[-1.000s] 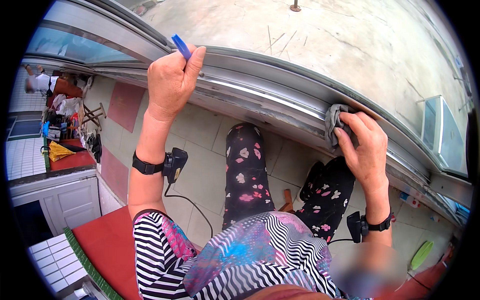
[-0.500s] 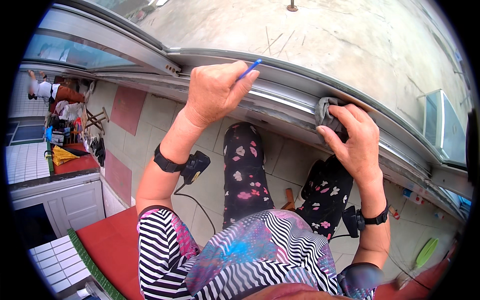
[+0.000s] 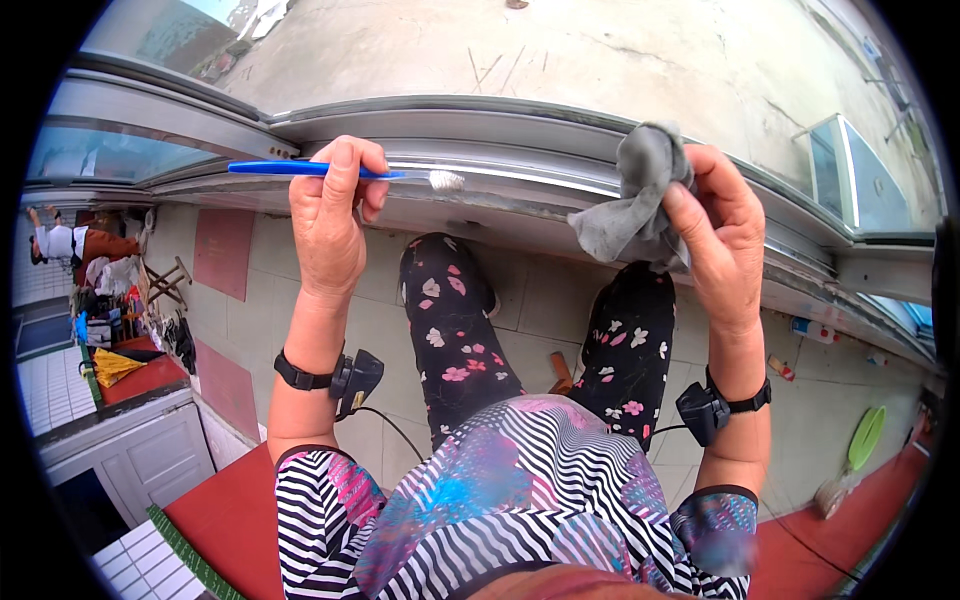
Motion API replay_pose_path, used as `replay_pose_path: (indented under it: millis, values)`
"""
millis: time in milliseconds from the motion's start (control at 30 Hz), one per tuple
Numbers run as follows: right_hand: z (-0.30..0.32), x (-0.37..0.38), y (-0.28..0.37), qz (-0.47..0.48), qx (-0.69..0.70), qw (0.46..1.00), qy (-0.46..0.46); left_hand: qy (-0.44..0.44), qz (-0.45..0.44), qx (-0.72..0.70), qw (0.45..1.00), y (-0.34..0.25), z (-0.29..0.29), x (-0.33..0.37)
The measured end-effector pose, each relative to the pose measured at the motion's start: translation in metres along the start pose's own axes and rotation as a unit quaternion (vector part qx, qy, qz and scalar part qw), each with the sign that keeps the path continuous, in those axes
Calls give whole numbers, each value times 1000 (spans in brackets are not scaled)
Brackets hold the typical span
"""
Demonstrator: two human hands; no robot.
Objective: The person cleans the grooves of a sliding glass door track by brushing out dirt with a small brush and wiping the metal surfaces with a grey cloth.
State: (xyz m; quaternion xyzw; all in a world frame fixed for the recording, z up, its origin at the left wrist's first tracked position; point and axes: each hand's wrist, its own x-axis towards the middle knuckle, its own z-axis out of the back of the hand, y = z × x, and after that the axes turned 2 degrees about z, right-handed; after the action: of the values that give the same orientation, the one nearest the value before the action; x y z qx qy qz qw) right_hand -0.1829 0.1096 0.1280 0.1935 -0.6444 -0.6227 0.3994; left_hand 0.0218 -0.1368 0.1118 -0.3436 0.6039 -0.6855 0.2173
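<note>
My left hand (image 3: 335, 215) pinches a blue toothbrush (image 3: 265, 168) by its handle, its white bristles pointing right over the metal window track (image 3: 520, 178). In my right hand (image 3: 718, 235) a crumpled grey cloth (image 3: 632, 200) hangs between thumb and fingers, raised just above the same track. Neither the brush head nor most of the cloth appears pressed against the frame. The fingertips behind the cloth are partly hidden.
A glass sash (image 3: 120, 125) stands at the left end of the frame. Beyond the sill lies a concrete surface (image 3: 600, 60) with a glass-sided panel (image 3: 835, 170). On the tiled floor are a wooden-looking object (image 3: 562, 372) between my legs and a green oval item (image 3: 866, 438).
My left hand has moved left and turned, so the toothbrush's bristles now show. My right hand has lifted the cloth off the track, and it hangs more unfolded.
</note>
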Motion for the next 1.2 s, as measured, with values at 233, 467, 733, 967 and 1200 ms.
replay_pose_path:
  millis: [233,467,733,967,1200]
  values:
    - [59,-11,24,148,245,954,92,129,53,-99,985,-3,-46,-39]
    - [63,-17,48,154,248,951,104,110,57,-149,981,-4,-78,-54]
    - [45,-22,64,33,299,951,67,66,85,-203,973,4,-81,-58]
    - [-29,6,89,3,276,960,34,46,76,-161,983,13,-53,-69]
    - [-106,36,114,63,371,923,75,-131,-3,-154,979,15,-1,-51]
